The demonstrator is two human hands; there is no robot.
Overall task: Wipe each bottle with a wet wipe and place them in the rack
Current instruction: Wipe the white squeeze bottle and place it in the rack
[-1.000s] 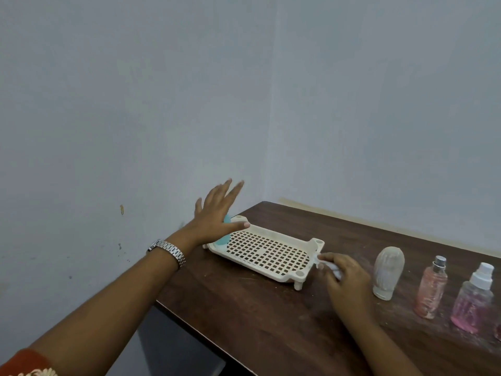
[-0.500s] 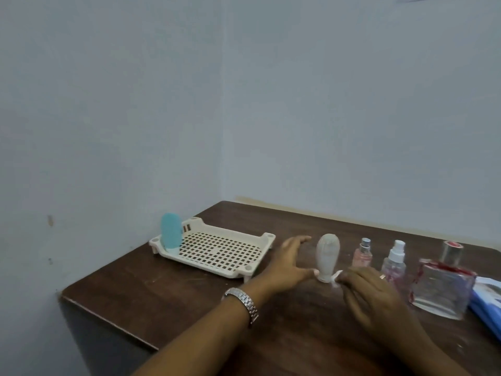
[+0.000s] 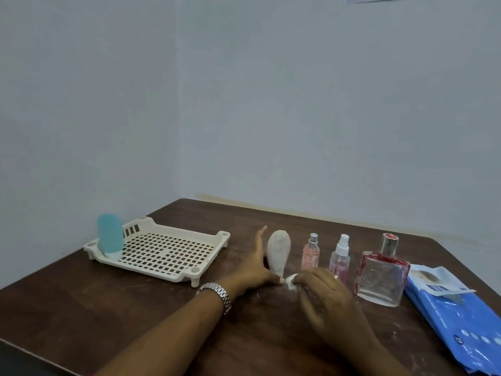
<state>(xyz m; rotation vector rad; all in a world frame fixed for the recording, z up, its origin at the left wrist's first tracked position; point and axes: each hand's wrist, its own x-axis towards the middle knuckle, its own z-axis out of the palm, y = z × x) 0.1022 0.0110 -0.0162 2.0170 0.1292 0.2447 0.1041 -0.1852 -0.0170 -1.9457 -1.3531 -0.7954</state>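
Observation:
A cream perforated rack (image 3: 162,251) sits on the left of the brown table (image 3: 108,299), and a blue bottle (image 3: 109,234) stands upright in its far left corner. A white ribbed bottle (image 3: 278,251) stands to the right of the rack. My left hand (image 3: 256,267) is beside it with straight fingers, thumb near its base. My right hand (image 3: 322,294) pinches a small white wet wipe (image 3: 291,282) just in front of that bottle. Further right stand a pink spray bottle (image 3: 310,253), a clear pink spray bottle (image 3: 340,256) and a square glass perfume bottle (image 3: 382,272).
A blue pack of wet wipes (image 3: 455,316) lies at the table's right edge. Pale walls meet in a corner behind the table. The table's left front edge drops away near the rack.
The view swung right. My left hand left the rack, where the blue bottle now stands, and moved to the white bottle. My right hand still holds the wipe.

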